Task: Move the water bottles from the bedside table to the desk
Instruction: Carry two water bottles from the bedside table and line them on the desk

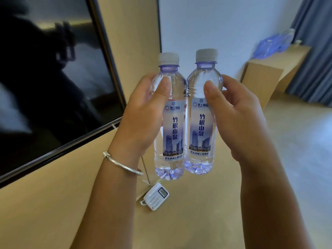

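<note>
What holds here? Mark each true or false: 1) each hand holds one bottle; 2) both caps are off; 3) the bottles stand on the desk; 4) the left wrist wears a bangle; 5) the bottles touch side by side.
1) True: the left hand grips the left bottle, the right hand grips the right bottle.
2) False: both white caps are on.
3) False: both are held in the air, above the tan surface.
4) True: a silver bangle circles it.
5) True: their shoulders meet, both upright.
</note>
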